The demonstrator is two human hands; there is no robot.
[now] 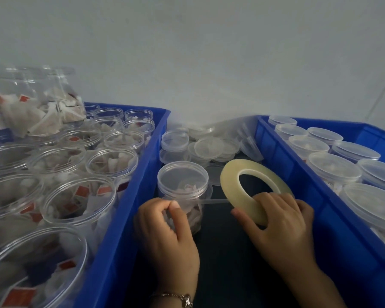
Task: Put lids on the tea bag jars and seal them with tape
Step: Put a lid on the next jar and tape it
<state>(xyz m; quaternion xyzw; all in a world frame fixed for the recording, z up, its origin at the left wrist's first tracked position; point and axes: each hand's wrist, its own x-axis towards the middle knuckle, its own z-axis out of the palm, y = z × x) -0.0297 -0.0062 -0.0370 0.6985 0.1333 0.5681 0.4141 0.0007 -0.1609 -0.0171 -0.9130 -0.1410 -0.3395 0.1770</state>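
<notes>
Plain grey-white wall point(209, 63) behind. Dark work surface point(222, 252) runs down the middle, between two blue bins.

Left bin point(129, 210) packed with open jars point(111, 163) of tea bags, no lids on them. At far left a larger clear tub point(33, 98) of tea bags sits tilted on top of them. Right bin point(302, 181) holds lidded jars point(333, 167) in rows. Loose clear lids point(207, 147) are piled at the far end of the dark surface, between the bins, partly hidden behind the tape roll.

One jar point(182, 190) with its lid on stands upright on the dark surface, just beside the left bin, tea bags inside.

Left hand point(167, 232) is near the jar's base, thumb and forefinger pressed together, pinching the end of a clear tape strip point(211, 201) against the jar side. Bracelet point(178, 298) on that wrist. The strip runs taut rightward to the tape roll point(251, 185), a pale yellowish ring held tilted. Right hand point(278, 223) grips the roll's near edge, fingers curled through its hole, thumb on the outer face.
</notes>
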